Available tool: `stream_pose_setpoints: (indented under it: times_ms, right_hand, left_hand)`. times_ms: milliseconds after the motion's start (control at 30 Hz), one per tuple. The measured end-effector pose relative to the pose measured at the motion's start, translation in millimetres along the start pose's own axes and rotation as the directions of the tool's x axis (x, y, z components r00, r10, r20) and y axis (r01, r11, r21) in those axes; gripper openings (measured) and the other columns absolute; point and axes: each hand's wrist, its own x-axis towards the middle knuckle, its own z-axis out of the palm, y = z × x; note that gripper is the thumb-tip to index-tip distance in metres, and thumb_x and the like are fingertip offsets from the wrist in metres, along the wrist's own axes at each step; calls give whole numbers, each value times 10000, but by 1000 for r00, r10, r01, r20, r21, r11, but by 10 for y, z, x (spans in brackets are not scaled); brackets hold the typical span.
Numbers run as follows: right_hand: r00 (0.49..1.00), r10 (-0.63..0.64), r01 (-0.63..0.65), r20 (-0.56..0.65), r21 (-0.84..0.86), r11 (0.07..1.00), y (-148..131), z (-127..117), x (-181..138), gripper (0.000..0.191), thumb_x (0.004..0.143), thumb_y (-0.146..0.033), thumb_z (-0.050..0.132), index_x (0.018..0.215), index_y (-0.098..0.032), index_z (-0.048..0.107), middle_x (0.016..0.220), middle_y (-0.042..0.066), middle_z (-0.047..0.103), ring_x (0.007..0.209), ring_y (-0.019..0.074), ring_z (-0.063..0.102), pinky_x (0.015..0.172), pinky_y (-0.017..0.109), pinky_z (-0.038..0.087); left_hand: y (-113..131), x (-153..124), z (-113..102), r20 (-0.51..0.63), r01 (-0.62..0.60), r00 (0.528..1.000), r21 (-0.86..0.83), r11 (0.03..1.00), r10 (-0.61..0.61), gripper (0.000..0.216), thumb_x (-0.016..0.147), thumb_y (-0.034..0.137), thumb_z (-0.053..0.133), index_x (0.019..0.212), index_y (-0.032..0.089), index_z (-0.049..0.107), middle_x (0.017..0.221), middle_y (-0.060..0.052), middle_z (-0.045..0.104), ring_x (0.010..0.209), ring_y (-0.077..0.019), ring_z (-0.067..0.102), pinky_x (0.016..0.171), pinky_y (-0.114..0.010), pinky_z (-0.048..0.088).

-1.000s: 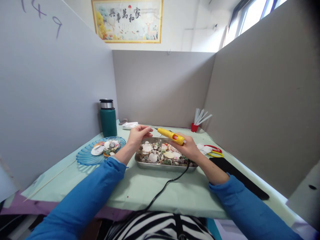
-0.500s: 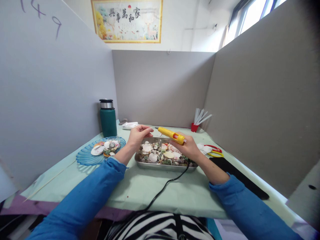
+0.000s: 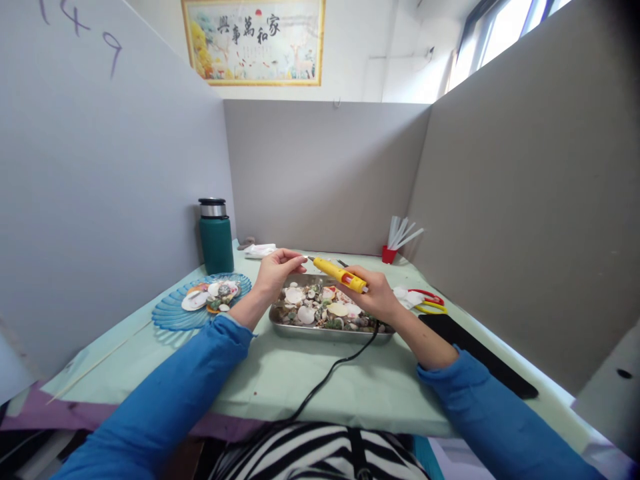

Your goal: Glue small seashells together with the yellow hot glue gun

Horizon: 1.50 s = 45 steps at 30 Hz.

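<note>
One yellow glue gun (image 3: 331,269) at frame centre, clamped in right hand (image 3: 373,293); nozzle (image 3: 311,258) shifted slightly leftward since half-second earlier, now just beside left hand (image 3: 278,272), fingertips pinched together, any held piece too small to tell. Judged: close alignment reached. Metal tray (image 3: 325,333) below.

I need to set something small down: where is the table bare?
Bare green cloth lies before the metal tray, split by the black cord: one patch toward the left sleeve, one toward the right sleeve. The tray is crowded with shells, the left hand, right hand and yellow glue gun above or beyond it.
</note>
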Motion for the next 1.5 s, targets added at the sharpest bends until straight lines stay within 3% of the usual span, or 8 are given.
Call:
stream_pose_setpoints:
  times_ms: [267, 600, 1100, 1500]
  right_hand:
    - [996, -87, 88, 15, -172, 981, 72, 19, -15, 254, 775, -217, 555, 1022, -184, 600, 936, 62, 689, 759, 190, 627, 680, 273, 448]
    - [981, -187, 192, 47, -317, 929, 136, 3, -25, 387, 673, -122, 530, 1050, -168, 605, 1011, 81, 695, 832, 210, 649, 718, 284, 468]
    - [972, -221, 236, 82, -348, 907, 120, 17, -20, 348, 695, -103, 541, 1031, -166, 604, 990, 72, 694, 809, 200, 647, 715, 281, 463]
    - [980, -183, 199, 78, -375, 905, 133, 0, -25, 386, 667, -90, 529, 1037, -168, 606, 988, 67, 696, 824, 211, 649, 722, 291, 464]
  left_hand:
    - [-5, -18, 24, 19, -5, 1000, 53, 999, 4, 282, 578, 284, 789, 724, 113, 619, 633, -32, 667, 547, -108, 626, 576, -218, 487]
    - [-57, 5, -8, 7, 15, 1000, 63, 998, -15, 287, 566, 281, 797, 729, 118, 626, 618, -22, 664, 548, -110, 630, 593, -224, 503]
    - [-60, 8, -10, 8, 43, 999, 46, 998, -44, 299, 542, 288, 808, 716, 116, 636, 635, -27, 677, 539, -114, 634, 589, -229, 517]
    - [-90, 44, -50, -4, 84, 997, 13, 996, -83, 327, 541, 273, 810, 767, 97, 653, 701, -56, 694, 561, -119, 648, 629, -243, 537]
